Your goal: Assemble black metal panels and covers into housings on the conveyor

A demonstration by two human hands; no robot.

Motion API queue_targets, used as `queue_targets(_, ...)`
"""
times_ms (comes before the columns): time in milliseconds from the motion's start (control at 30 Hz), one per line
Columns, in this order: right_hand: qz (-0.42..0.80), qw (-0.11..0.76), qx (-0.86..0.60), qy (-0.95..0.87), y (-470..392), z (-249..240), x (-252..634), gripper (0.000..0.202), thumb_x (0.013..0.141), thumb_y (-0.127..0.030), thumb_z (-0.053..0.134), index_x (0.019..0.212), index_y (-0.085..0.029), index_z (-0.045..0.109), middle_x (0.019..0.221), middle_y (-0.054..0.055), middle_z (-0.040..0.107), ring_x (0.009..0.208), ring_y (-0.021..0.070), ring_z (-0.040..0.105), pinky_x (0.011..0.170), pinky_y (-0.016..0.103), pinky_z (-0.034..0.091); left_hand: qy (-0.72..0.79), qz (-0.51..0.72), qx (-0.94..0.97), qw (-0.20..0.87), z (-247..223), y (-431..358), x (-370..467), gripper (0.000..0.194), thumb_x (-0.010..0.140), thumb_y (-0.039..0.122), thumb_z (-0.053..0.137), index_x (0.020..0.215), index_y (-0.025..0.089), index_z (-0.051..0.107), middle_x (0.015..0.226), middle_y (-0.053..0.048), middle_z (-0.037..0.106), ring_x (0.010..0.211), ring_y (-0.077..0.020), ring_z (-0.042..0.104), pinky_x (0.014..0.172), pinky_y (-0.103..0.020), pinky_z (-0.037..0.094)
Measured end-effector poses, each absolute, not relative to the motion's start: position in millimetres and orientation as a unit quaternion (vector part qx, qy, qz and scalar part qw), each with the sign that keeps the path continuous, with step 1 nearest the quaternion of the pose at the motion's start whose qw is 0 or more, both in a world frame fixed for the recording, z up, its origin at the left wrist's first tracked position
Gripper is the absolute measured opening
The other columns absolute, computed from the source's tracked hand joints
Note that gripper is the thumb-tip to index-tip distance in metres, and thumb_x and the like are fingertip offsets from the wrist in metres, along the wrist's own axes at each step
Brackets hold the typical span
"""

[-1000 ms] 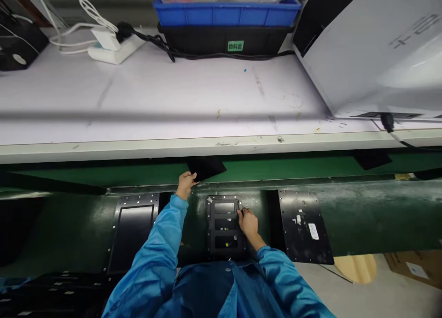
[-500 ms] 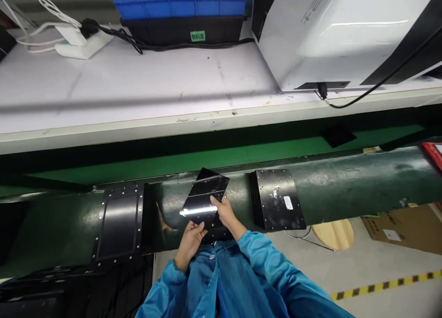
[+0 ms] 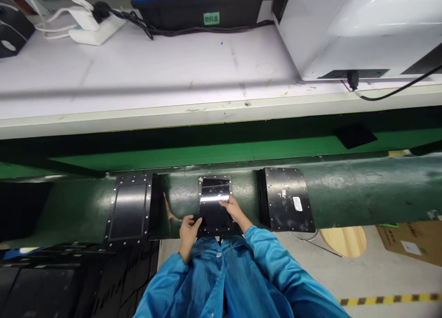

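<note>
A glossy black panel [image 3: 214,207] lies over a black plate with studs along its edge [image 3: 226,229] on the green bench, right in front of me. My right hand [image 3: 235,212] grips the panel's right side, thumb on top. At its lower left edge is my left hand [image 3: 188,232], thumb and fingers apart, the thumb tip by the panel's edge; whether it touches is hard to tell. To the right sits a stack of black studded plates [image 3: 288,200] with a white label on top. On the left stands another stack with a recessed black plate [image 3: 129,212].
A white shelf [image 3: 155,73] runs across behind the bench, bearing a black bin [image 3: 183,16], a power strip [image 3: 98,30] and a white machine [image 3: 345,37]. A wooden stool [image 3: 345,241] and a cardboard box [image 3: 412,239] stand on the floor at right.
The glossy panel, tilted and raised before, has turned straight and come down over the studded plate. My left hand has moved off its lower edge to its left side. The view has shifted slightly.
</note>
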State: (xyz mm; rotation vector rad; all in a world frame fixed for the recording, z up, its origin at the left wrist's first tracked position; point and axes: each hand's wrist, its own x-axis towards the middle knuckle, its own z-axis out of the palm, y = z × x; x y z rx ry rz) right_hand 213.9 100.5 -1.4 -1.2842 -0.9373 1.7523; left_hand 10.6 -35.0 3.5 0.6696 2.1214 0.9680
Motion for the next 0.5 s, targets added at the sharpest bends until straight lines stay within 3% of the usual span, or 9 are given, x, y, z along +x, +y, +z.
queue_targets(133, 0.657, 0.341, -0.543, -0.396, 108, -9, 211, 0.047, 0.065, -0.046, 0.083, 0.103, -0.021, 0.073, 0.098, 0.005, 0.081, 0.099, 0.0276, 0.071, 0.097, 0.042, 0.052, 0.821, 0.275, 0.368, 0.339, 9, -9, 3, 0.044, 0.071, 0.049, 0.085, 0.100, 0.020, 0.071, 0.096, -0.009, 0.074, 0.095, -0.0281, 0.072, 0.086, -0.038, 0.054)
queue_targets(333, 0.588, 0.308, -0.619, -0.420, 109, -18, 210, 0.045, 0.070, -0.038, 0.073, 0.111, -0.020, 0.069, 0.110, 0.010, 0.081, 0.105, 0.0288, 0.074, 0.095, 0.040, 0.056, 0.808, 0.188, 0.413, 0.377, 16, 2, 5, 0.033, 0.081, 0.037, 0.085, 0.106, 0.021, 0.070, 0.088, -0.003, 0.073, 0.087, -0.0218, 0.071, 0.076, -0.030, 0.045)
queue_targets(500, 0.570, 0.276, -0.630, -0.451, 119, -10, 210, 0.041, 0.072, -0.037, 0.071, 0.110, -0.020, 0.069, 0.105, 0.009, 0.082, 0.099, 0.0287, 0.075, 0.088, 0.038, 0.058, 0.803, 0.167, 0.421, 0.388, 18, -1, 2, 0.031, 0.084, 0.037, 0.084, 0.107, 0.022, 0.069, 0.087, -0.001, 0.074, 0.087, -0.0210, 0.071, 0.075, -0.029, 0.044)
